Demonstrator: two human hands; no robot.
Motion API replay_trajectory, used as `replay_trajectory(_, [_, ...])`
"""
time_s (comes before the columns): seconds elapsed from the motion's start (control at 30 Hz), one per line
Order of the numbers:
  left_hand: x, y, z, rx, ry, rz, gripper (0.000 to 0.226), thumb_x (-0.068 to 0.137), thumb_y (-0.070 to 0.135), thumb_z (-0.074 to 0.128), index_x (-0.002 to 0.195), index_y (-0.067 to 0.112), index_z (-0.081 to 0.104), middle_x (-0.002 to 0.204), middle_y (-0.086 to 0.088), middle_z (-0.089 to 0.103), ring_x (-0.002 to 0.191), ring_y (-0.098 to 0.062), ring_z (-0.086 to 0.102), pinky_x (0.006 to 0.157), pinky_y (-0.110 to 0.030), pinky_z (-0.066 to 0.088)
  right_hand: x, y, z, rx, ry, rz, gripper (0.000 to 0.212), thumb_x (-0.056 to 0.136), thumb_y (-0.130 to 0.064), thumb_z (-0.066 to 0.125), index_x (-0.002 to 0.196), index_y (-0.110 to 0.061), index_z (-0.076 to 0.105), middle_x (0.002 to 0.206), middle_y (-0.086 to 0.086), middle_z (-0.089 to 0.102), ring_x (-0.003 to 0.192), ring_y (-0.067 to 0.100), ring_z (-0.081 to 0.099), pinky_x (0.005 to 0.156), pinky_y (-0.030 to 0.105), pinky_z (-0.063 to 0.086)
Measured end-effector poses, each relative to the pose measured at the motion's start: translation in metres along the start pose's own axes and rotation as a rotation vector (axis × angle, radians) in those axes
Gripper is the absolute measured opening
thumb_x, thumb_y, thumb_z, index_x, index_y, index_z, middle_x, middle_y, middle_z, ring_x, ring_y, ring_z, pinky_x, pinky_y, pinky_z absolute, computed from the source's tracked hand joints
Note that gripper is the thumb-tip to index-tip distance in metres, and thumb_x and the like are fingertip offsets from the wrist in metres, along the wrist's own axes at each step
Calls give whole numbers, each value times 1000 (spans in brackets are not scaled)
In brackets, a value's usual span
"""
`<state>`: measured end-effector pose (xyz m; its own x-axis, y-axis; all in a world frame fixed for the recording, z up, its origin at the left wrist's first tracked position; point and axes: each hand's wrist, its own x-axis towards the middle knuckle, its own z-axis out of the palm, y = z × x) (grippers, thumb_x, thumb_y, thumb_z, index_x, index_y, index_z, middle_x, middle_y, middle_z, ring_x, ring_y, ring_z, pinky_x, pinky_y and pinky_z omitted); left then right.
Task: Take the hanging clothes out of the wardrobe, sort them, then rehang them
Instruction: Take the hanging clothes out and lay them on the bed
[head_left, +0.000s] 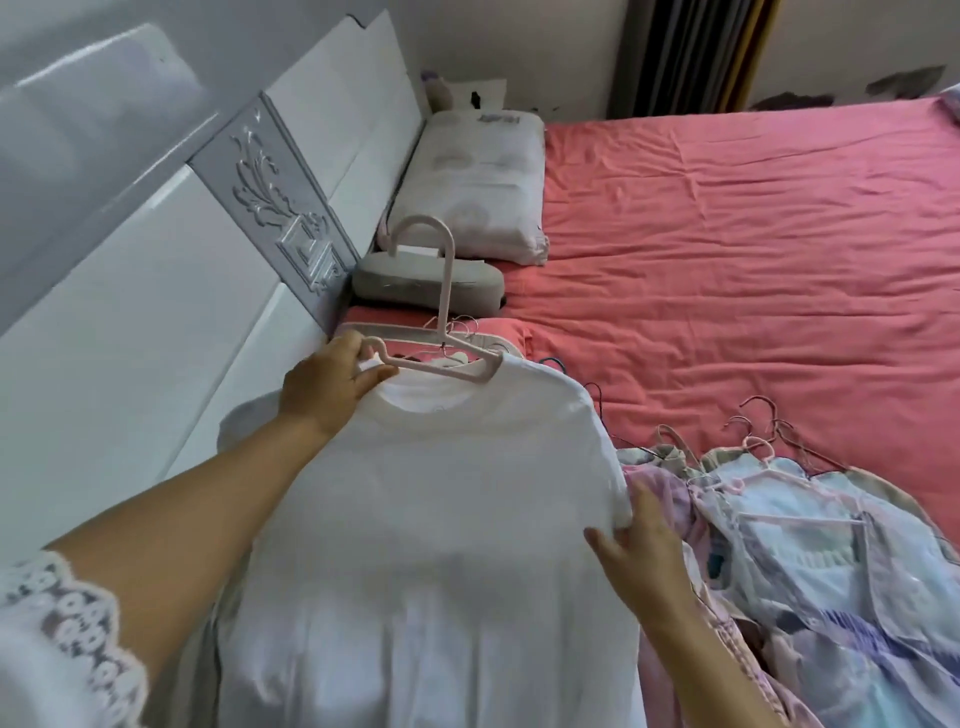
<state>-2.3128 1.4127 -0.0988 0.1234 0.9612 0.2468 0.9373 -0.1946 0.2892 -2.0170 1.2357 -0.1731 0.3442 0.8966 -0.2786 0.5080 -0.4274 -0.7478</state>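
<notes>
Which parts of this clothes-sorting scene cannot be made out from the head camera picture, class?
- White T-shirt: its hem is cut off by the bottom edge.
- Pile of hung clothes: runs past the right edge; the overlapping garments cannot be counted.
- Wardrobe: out of view.
- Items beneath the T-shirt: hidden by its fabric.
- Printing on the white pillow: too small.

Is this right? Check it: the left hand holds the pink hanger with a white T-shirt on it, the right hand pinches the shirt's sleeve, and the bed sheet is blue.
One detail is wrong: the head view shows the bed sheet is coral pink, not blue. The rest stands: the left hand holds the pink hanger carrying the white T-shirt, and the right hand pinches its sleeve.
</notes>
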Motion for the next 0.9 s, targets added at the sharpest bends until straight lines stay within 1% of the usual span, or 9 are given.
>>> replay_trajectory(0.03, [4, -2, 18, 27, -39, -18, 40, 83, 48, 61, 103, 14, 58, 101, -7, 64, 91, -33, 60, 73, -36, 41, 5, 8, 8, -29, -55, -15, 68, 77, -16, 71, 136, -14, 39, 124, 4, 54, 114, 26, 53, 85, 32, 41])
replay_trajectory(0.07, [6, -4, 34, 96, -83, -43, 42, 85, 46, 61, 114, 16, 57, 111, -8, 62, 102, -32, 57, 82, -37, 39, 7, 14, 15, -78, -111, -27, 77, 79, -19, 70, 144, -14, 29, 141, 6, 42, 129, 25, 41, 99, 33, 35])
replay_trajectory(0.17, [-6, -7, 74, 327, -347, -167, 66, 91, 51, 49, 146, 21, 27, 149, -9, 34, 136, -27, 32, 110, -47, 17, 6, 27, 29, -281, -222, -44, 80, 90, -32, 59, 150, -16, 9, 158, 3, 7, 145, 18, 10, 110, 25, 15])
replay_trajectory(0.27, [-36, -18, 99, 423, -584, -205, 66, 96, 55, 32, 150, 25, 9, 159, 0, 8, 145, -20, 6, 113, -53, 2, 5, 37, 39, -313, -260, -57, 74, 92, -36, 55, 149, -20, 11, 157, 3, 10, 145, 18, 9, 112, 25, 14])
replay_trajectory(0.5, [-101, -41, 100, 446, -762, -256, 63, 97, 53, 28, 151, 29, 5, 159, 1, -10, 146, -19, -6, 114, -52, 2, -5, 39, 58, -406, -390, -188, 59, 95, -38, 48, 147, -33, 21, 156, -7, 16, 142, 12, 19, 108, 22, 22])
replay_trajectory(0.63, [-125, -38, 73, 296, -876, -240, 58, 98, 48, 32, 149, 23, 19, 158, -3, 12, 145, -17, 11, 115, -40, 9, -12, 31, 63, -607, -511, -255, 51, 93, -36, 48, 140, -28, 32, 145, -5, 38, 136, 16, 29, 103, 25, 31])
replay_trajectory(0.73, [-153, -26, 47, 104, -727, -285, 50, 97, 45, 40, 142, 21, 37, 147, 0, 36, 133, -18, 36, 105, -29, 30, -23, 19, 66, -589, -402, -247, 48, 94, -38, 49, 139, -25, 39, 141, -4, 45, 129, 18, 41, 100, 27, 34])
replay_trajectory(0.83, [-205, -11, 16, 11, -617, -340, 46, 96, 46, 42, 136, 25, 44, 140, 5, 45, 125, -17, 45, 98, -25, 34, -54, 0, 75, -535, -373, -299, 46, 95, -37, 48, 137, -22, 42, 137, -4, 47, 125, 17, 44, 99, 27, 35])
replay_trajectory(0.9, [-253, -8, -6, 23, -578, -418, 45, 95, 48, 43, 133, 26, 47, 135, 5, 51, 119, -17, 51, 95, -25, 35, -86, -13, 85, -527, -434, -376, 43, 96, -39, 46, 136, -23, 43, 133, -6, 50, 121, 14, 48, 96, 25, 36])
